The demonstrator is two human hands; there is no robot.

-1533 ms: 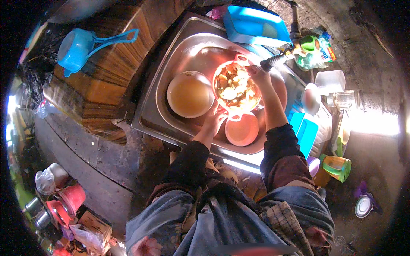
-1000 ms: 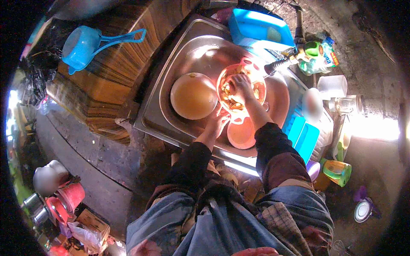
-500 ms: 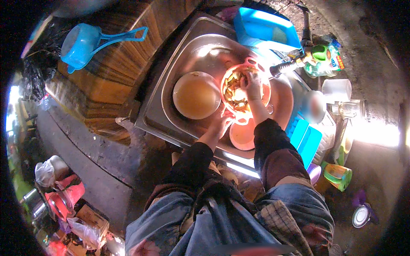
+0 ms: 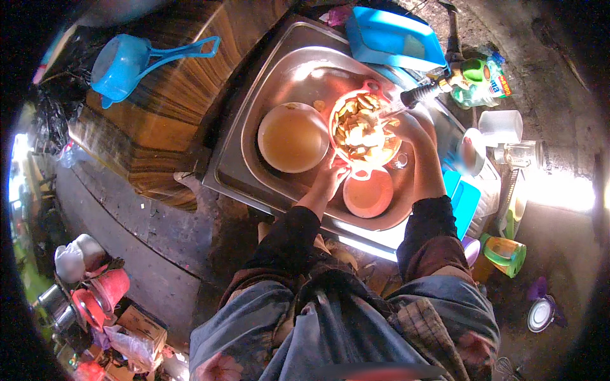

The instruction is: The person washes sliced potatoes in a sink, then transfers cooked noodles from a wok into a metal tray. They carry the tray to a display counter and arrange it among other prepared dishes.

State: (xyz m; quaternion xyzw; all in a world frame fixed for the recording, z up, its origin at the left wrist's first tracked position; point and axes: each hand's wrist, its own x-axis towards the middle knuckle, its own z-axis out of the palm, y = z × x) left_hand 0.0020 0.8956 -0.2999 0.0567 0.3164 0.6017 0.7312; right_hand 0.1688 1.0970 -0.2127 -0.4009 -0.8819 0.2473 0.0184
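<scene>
While my left hand (image 4: 330, 176) grasps the pink two-handled bowl (image 4: 363, 171), I'd hold it level; right hand (image 4: 410, 131): grip unclear.

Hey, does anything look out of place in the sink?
Yes: one small tan piece lies loose in the sink, beside the bowl of brownish liquid, while similar-looking slices sit inside the pink container.

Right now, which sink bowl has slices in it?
The pink bowl with handles; the left bowl holds brownish liquid, and the lower bowl shows none.
</scene>
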